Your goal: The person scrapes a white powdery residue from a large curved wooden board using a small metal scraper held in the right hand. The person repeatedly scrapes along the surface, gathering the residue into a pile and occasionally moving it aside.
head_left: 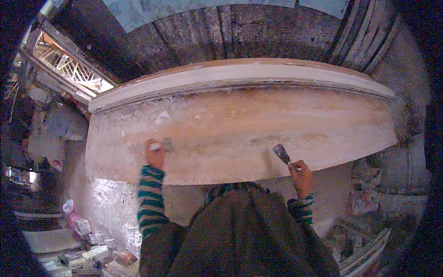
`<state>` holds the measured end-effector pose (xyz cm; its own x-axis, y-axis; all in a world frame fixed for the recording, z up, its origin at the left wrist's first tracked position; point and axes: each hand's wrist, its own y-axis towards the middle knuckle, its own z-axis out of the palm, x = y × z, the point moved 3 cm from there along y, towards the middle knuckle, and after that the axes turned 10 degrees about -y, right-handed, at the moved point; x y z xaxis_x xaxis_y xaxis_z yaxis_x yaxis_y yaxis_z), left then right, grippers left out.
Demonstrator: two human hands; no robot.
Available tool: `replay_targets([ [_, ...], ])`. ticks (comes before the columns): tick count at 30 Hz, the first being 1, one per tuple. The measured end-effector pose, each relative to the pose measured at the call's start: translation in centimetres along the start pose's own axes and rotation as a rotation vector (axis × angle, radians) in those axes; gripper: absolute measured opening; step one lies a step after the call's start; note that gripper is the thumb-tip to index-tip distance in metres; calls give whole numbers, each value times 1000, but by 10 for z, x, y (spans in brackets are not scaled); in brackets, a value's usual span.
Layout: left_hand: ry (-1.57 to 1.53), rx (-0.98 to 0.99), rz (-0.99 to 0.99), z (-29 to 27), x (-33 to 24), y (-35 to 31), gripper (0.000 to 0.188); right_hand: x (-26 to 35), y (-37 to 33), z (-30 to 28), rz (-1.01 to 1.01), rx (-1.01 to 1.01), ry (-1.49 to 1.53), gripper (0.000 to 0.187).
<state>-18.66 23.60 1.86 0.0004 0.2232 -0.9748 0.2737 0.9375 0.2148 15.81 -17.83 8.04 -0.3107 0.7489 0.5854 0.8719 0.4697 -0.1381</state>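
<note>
over the near edge of the long wooden panel, the right hand is closed around the handle of a putty knife, whose long axis runs up and to the left so that the dark flat blade points away from the person and rests on or just above the pale, patchy board. at the left, the left hand is folded around a small pale block, pressed flat on the panel's surface, well apart from the knife. beyond the panel's left end, low on the floor, lie pale rubble and a clear plastic bag with something pink beside it, too small to tell any label.
</note>
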Motion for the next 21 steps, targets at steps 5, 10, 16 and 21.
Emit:
replay_targets([
  [5,-176,201,-134,259,50,-68,22,-26,11,17,-76,-29,-67,25],
  [10,-55,365,-171,335,-6,-78,24,-25,5,11,-141,-174,-109,22],
  [16,-178,115,9,120,94,29,21,-31,10,13,-150,-143,-139,21],
  [21,615,-180,-98,-108,39,75,24,-20,22,17,-202,-56,-66,22],
])
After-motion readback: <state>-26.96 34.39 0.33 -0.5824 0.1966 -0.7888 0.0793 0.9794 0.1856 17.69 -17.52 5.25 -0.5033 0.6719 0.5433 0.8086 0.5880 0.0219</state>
